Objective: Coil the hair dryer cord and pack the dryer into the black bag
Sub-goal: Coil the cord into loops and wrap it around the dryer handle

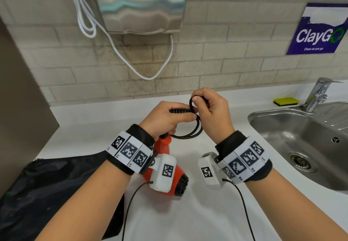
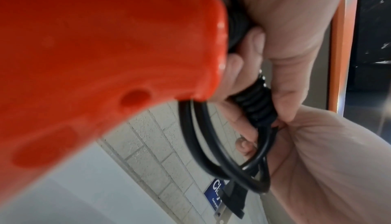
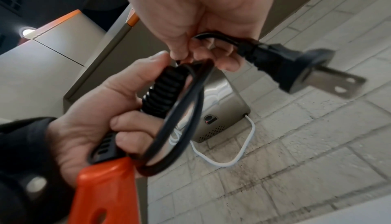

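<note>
The orange hair dryer [image 1: 165, 167] was held above the white counter [image 1: 197, 212], its handle end and ribbed cord collar wrapped by the curled fingers of the left hand [image 1: 167, 117]. Black cord [image 1: 190, 133] loops were gathered between both hands. The cord near the plug [image 3: 292, 67] was pinched by the closed right hand [image 1: 212, 112]. The black bag [image 1: 52, 184] was seen lying flat on the counter at left, beneath the left forearm.

Beige tiled wall [image 1: 216, 60] carries a steel hand dryer [image 1: 139, 5] above a white counter [image 1: 188, 212] and sink [image 1: 293, 137].
</note>
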